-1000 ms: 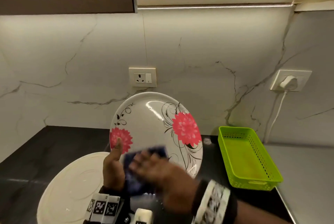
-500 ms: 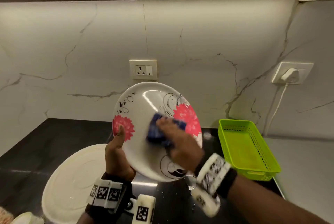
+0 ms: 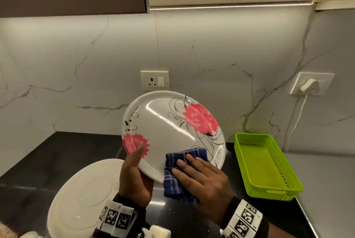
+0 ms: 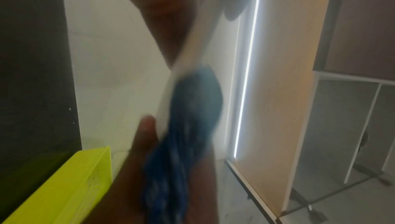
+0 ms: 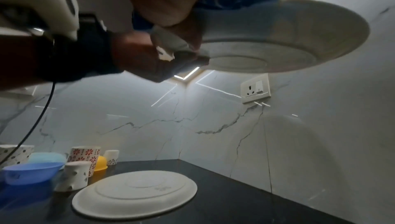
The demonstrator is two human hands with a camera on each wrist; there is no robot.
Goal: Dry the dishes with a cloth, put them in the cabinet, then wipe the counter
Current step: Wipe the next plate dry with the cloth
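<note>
Black stone worktop [image 3: 57, 153] below both hands. Lime-green perforated plastic basket [image 3: 267, 164] sits right of the right hand. Plain white round plate [image 3: 82, 195] lies upside down under the left hand. White round plate with pink flowers [image 3: 169, 132] is held tilted in the air: left hand [image 3: 134, 178] grips its lower-left rim, thumb on the face. Right hand [image 3: 203, 180] presses the folded blue checked cloth [image 3: 182, 170] against the lower rim, fingers flat; probably wrapped over the edge, left-wrist view too blurred.
</note>
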